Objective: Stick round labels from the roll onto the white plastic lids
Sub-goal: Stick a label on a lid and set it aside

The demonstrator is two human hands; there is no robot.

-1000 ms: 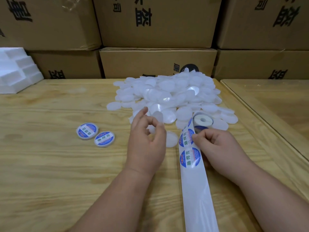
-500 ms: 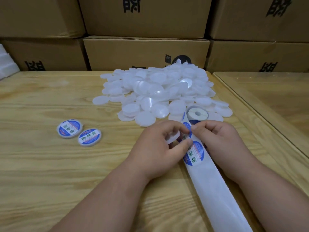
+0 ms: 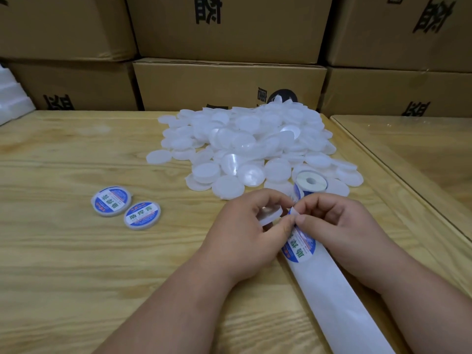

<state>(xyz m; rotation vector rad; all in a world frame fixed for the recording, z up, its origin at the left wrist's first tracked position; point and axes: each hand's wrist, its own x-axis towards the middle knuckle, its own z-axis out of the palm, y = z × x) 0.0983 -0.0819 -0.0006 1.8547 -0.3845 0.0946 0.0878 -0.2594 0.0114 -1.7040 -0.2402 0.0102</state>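
At the far left edge a stepped block of white foam (image 3: 12, 98) sits on the pale wooden table (image 3: 63, 264), and in the left middle two round white plastic lids already wearing blue-and-white round labels (image 3: 127, 207) lie side by side, touching or nearly so. Behind everything stands a wall of brown cardboard boxes (image 3: 229, 88), and in front of them, at the far centre, spreads a loose heap of bare white plastic lids (image 3: 245, 146). Nearer, the left hand (image 3: 245, 236) curls its fingers round one bare white lid (image 3: 270, 216), held tilted just above the table. Right beside it the right hand (image 3: 339, 226) pinches the lifted edge of a round blue-and-white label (image 3: 293, 212) between thumb and forefinger; both thumbs meet at that edge. The next label (image 3: 298, 247) is flat on the white backing strip (image 3: 339, 302), which runs near-right from the small label roll (image 3: 311, 180) resting at the heap's near edge. The step in hand looks like peeling a label free. The next move calls for lifting it clear without creasing, centring it over the held lid, and pressing it down evenly.
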